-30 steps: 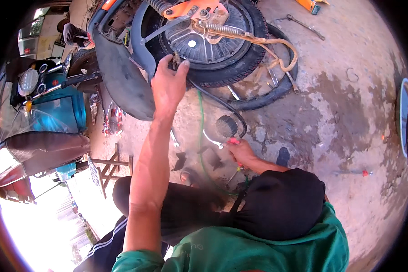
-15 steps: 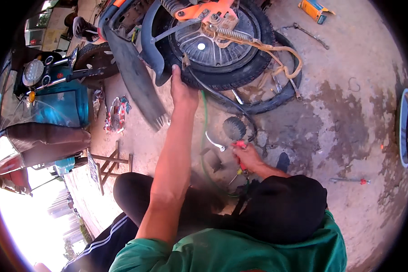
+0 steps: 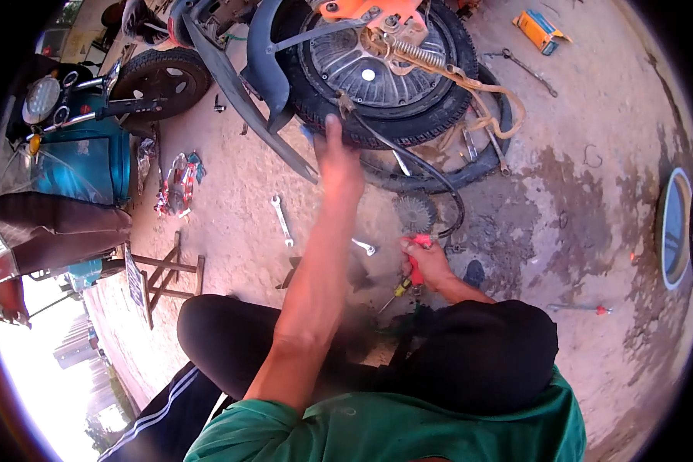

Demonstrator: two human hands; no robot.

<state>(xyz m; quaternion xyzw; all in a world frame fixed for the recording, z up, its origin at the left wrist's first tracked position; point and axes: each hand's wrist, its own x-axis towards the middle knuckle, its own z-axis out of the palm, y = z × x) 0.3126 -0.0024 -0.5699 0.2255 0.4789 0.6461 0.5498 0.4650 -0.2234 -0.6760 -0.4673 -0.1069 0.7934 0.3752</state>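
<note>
My left hand (image 3: 340, 165) is at the lower edge of a wheel's black tyre (image 3: 431, 137), thumb up against its side; the other fingers are hidden behind the hand and tyre. From the valve area near the hub, a black hose (image 3: 431, 175) curves down toward my right hand (image 3: 431, 266). That hand is closed round a red handle (image 3: 417, 271), which looks like a tyre inflator gun. A screwdriver with a yellow handle (image 3: 403, 287) lies just beside it. Above the right hand sits a dark ribbed round part (image 3: 415, 212).
Spanners lie on the floor: one (image 3: 282, 220) left of my forearm, another (image 3: 527, 71) at the far right. A loose tyre (image 3: 491, 165) lies under the wheel. An orange-and-blue box (image 3: 540, 31), a blue-rimmed basin (image 3: 676, 229), a wooden stand (image 3: 165, 279) and a motorbike wheel (image 3: 162, 86) surround me.
The view has shifted, so the wheel and both hands appear farther right. A spanner now shows left of my forearm, and much of the green hose is hidden. Both hands keep their places.
</note>
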